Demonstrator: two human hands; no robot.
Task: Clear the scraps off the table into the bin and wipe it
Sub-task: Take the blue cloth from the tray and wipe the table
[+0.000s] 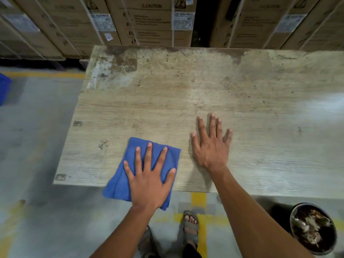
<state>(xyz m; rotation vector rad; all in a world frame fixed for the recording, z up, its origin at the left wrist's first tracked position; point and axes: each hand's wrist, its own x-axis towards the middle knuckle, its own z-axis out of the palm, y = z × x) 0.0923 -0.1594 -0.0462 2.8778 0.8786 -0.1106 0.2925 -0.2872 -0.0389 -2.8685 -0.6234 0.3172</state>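
A folded blue cloth (134, 151) lies at the near edge of the worn wooden table (204, 90), its lower part hanging over the edge. My left hand (149, 175) presses flat on the cloth with fingers spread and straight. My right hand (211, 144) rests flat on the bare tabletop just right of the cloth, fingers straight. A round dark bin (313, 228) holding pale scraps stands on the floor at the lower right, beside my right forearm. The tabletop shows stains but no loose scraps.
Stacked cardboard boxes (152, 21) line the far side of the table. Grey concrete floor with yellow lines (199, 200) lies on the left and below. A blue object (3, 88) shows at the left border. My sandalled feet (189, 226) stand under the near edge.
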